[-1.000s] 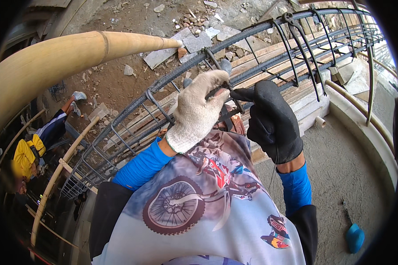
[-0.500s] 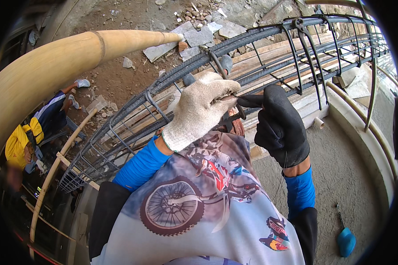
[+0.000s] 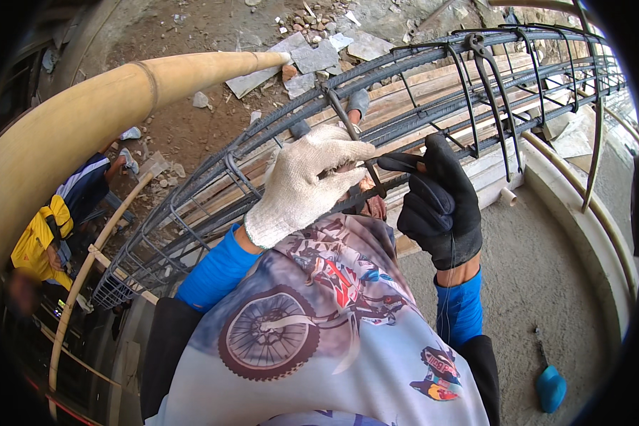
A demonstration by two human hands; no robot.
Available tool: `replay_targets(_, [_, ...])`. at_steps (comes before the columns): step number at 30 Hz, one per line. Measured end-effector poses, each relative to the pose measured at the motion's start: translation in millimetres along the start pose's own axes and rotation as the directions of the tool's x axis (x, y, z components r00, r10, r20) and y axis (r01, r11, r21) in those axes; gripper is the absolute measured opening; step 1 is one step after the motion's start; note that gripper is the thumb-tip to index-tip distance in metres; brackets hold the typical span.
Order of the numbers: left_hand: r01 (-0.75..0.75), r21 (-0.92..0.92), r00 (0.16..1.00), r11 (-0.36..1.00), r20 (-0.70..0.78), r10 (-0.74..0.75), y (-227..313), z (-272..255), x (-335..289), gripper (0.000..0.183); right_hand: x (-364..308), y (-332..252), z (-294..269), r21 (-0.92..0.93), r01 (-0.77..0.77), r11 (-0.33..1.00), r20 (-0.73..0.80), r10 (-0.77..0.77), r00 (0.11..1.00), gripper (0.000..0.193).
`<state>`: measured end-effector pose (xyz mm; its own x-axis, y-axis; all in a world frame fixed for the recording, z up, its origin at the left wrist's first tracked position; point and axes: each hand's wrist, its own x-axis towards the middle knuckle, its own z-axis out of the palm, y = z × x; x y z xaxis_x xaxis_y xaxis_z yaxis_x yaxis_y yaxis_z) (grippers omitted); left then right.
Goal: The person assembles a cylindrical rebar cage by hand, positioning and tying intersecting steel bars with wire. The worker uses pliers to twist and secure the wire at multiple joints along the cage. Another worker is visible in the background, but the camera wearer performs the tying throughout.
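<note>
A long cage of ribbed steel rebar (image 3: 263, 133) runs across in front of me, with bent stirrups along it. My left hand (image 3: 307, 177), in a white knitted glove, pinches at a loose-looking stirrup (image 3: 339, 113) on the near side; what lies between its fingertips is too small to make out. Close by on the right, my right hand (image 3: 440, 202), in a black glove, has its fingers curled and its index finger pointing toward the left fingertips. Thin wire (image 3: 453, 248) trails from its palm past the wrist. End-cutting pincers (image 3: 491, 89) hang over the cage's top bars.
A thick bamboo pole (image 3: 121, 92) slants across the upper left. Beyond the cage lie broken slabs (image 3: 312, 60) on dirt. A person in yellow (image 3: 39, 231) is lower down at left. On the grey concrete floor (image 3: 532, 284) at right sits a blue object (image 3: 551, 389).
My right hand has shifted down and left, its index finger staying near the left fingertips. My left hand has moved slightly left. The view has drifted a little.
</note>
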<state>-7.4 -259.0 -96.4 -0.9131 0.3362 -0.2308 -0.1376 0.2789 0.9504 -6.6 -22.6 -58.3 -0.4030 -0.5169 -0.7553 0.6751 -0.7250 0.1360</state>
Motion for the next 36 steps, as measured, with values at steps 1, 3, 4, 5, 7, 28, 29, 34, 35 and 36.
replay_targets(1, [-0.009,-0.017,1.0,1.0,-0.015,0.009,0.2,2.5,0.3,0.032,0.4,0.9,0.1,0.04,0.007,0.999,0.007,-0.007,1.0,0.067])
replay_targets(3, [-0.045,0.014,0.998,0.999,-0.036,0.045,0.6,4.8,-1.7,0.034,0.9,3.1,1.0,0.133,0.011,0.991,0.014,-0.013,1.0,0.066])
replay_targets(4, [-0.072,0.06,0.996,0.996,-0.039,0.075,0.9,5.8,-2.1,0.034,0.7,3.7,1.9,0.185,0.01,0.983,0.014,-0.013,1.0,0.067])
replay_targets(5, [-0.102,0.106,0.993,0.989,-0.044,0.107,1.5,7.2,-5.5,0.035,0.4,4.8,2.3,0.232,0.009,0.973,0.017,-0.014,1.0,0.067])
replay_targets(7, [-0.139,0.17,0.988,0.976,-0.049,0.149,2.0,9.3,-7.8,0.037,0.3,5.1,3.9,0.244,0.03,0.969,-0.019,-0.027,0.999,0.068])
replay_targets(28, [-0.263,0.765,0.952,0.588,0.106,0.288,-5.5,40.7,-25.0,0.053,20.4,-9.2,37.5,-0.664,0.508,-0.549,0.711,-0.254,0.656,0.033])
replay_targets(29, [-0.253,0.755,0.961,0.605,0.126,0.244,-7.0,41.7,-25.0,0.052,20.6,-5.2,38.9,-0.489,0.447,-0.749,0.78,-0.146,0.609,0.033])
replay_targets(34, [-0.223,0.797,0.974,0.561,0.158,0.163,-7.2,54.1,-22.8,0.052,19.2,23.1,45.3,-0.214,0.246,-0.945,0.758,-0.002,0.652,0.037])
replay_targets(35, [-0.21,0.806,0.977,0.553,0.186,0.1,-5.9,55.6,-22.4,0.053,14.7,25.5,45.1,-0.222,0.224,-0.949,0.74,-0.014,0.672,0.037])
replay_targets(36, [-0.246,0.805,0.967,0.54,0.169,0.189,-3.6,53.9,-24.7,0.057,11.6,26.3,45.4,-0.235,0.218,-0.947,0.726,-0.022,0.687,0.038])
